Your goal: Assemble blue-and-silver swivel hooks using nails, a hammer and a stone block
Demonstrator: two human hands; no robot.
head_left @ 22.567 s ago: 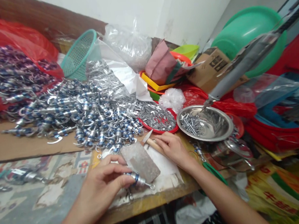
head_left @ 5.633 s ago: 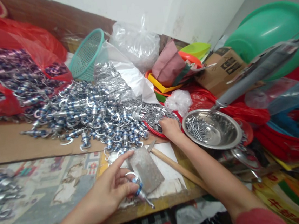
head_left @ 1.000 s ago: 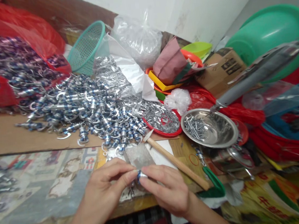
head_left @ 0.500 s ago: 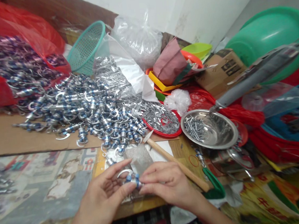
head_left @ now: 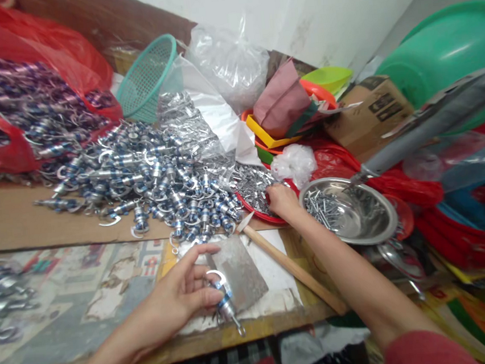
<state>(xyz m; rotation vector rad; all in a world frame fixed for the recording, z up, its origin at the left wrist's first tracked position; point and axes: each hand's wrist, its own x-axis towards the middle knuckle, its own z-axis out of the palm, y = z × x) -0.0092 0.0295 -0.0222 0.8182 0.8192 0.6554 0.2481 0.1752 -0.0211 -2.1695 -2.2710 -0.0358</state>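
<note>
My left hand (head_left: pixel 192 287) holds a silver and blue metal hook piece (head_left: pixel 226 304) between thumb and fingers, over the near edge of a grey metal plate (head_left: pixel 240 271). The piece's curved hook points up and its ring end hangs toward the table edge. My right hand (head_left: pixel 282 201) reaches into a red dish (head_left: pixel 272 220) of small silver metal clips (head_left: pixel 251 187); its fingertips are bent down among them, and what they grip is hidden. A hammer (head_left: pixel 294 268) with a wooden handle lies between my forearms.
Beyond lies a big pile of similar hook pieces (head_left: pixel 156 173), beside a red bag (head_left: pixel 3 150) of purple and blue ones. A steel bowl (head_left: pixel 358 222) with pins stands right of the dish. A grey tool (head_left: pixel 425 124) slants above it. A teal basket (head_left: pixel 147 79) leans behind.
My right hand has let go of the hook piece and moved up and right to the red dish. In my left hand the piece now tilts with its ring end down.
</note>
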